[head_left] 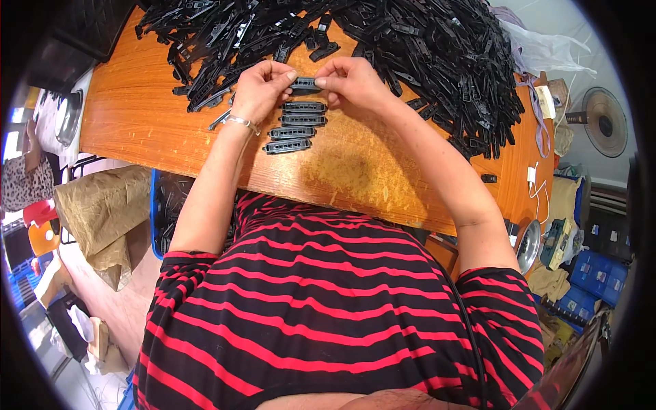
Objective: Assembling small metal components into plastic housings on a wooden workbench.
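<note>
Between my two hands is a small black slotted plastic part [305, 83], just above the wooden table [137, 109]. My left hand [263, 89] pinches its left end, thumb and fingers closed. The right end sits between the thumb and fingers of my right hand [350, 82]. Below it, toward me, several similar black parts [295, 132] lie in a column, roughly parallel, their slotted faces up. A large pile of loose black plastic parts [437, 61] spreads beyond both hands. Fingers cover the held part's ends.
A blue crate [156, 219] with black parts stands below the table's left edge, beside brown wrapping paper [102, 205]. A single black piece [488, 178] lies near the right edge. A fan [605, 123] and blue bins [596, 277] are off to the right.
</note>
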Tool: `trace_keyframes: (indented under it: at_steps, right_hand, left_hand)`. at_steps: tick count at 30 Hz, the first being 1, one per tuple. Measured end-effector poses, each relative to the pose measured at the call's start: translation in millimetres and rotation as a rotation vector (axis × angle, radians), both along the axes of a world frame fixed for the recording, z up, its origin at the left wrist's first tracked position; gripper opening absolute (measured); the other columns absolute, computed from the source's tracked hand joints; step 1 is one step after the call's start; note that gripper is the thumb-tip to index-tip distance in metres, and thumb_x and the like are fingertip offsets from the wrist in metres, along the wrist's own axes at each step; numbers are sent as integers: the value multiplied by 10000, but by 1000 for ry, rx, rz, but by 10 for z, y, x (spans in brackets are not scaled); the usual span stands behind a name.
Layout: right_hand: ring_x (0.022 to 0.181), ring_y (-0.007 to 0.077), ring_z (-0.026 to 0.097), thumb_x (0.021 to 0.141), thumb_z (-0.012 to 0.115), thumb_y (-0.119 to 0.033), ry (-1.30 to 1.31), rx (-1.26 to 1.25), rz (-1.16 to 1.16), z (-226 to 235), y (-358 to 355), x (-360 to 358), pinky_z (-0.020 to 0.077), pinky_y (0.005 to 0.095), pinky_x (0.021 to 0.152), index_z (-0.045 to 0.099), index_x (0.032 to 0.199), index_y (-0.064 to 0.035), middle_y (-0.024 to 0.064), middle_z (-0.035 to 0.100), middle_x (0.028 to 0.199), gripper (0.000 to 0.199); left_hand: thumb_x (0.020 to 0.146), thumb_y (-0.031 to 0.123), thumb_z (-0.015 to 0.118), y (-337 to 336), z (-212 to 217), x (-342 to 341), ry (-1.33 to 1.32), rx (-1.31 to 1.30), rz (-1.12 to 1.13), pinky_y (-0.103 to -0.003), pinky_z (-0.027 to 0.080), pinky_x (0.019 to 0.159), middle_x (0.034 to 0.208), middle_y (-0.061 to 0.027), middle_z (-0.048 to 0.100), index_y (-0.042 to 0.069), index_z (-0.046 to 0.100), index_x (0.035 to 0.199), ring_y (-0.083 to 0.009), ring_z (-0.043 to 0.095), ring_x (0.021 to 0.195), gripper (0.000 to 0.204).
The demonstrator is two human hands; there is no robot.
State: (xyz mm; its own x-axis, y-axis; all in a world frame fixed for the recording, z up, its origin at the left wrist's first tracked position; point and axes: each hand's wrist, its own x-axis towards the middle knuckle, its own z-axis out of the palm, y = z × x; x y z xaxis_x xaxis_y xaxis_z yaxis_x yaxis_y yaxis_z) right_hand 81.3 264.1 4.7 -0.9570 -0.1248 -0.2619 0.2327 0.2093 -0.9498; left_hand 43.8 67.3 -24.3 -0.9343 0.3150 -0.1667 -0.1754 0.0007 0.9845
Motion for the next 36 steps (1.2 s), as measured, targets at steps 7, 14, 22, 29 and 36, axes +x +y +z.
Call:
trace_keyframes:
  at_steps: [7,14,22,29,36]
  right_hand:
    - [529,86,531,868,668,-55,-75,-3,-112,-182,-50,-109,461,249,467,613,897,25,26,566,635,102]
    - [529,82,529,864,673,-55,-63,50,-101,-237,-112,-151,451,247,454,614,876,28,23,560,636,102]
    - [570,114,581,793,743,-101,95,219,-9,-361,4,-240,474,276,522,649,812,1,57,640,677,140]
    - [705,138,588,759,737,-114,302,390,56,-464,21,-152,476,297,660,589,845,-31,42,626,741,190]
    - [649,124,539,833,665,-75,220,400,159,-262,30,-115,446,291,612,593,893,6,41,573,703,125]
  left_hand:
    - [824,112,714,87,-33,-8,97,-277,68,-230,466,543,694,-16,628,-14,652,844,-79,556,585,141]
    - [860,114,683,55,-215,-36,204,-398,78,-227,482,542,707,-18,625,-11,628,876,-86,582,585,137]
    - [820,157,717,87,-115,12,340,-533,76,-280,452,588,657,-28,597,11,604,776,-98,514,604,190]
    - [738,117,719,108,-279,117,513,-627,134,-396,474,678,760,-159,605,19,584,731,-323,592,751,167]
    - [749,221,740,89,-122,180,426,-626,119,-399,480,715,820,-159,612,33,634,827,-324,605,795,230]
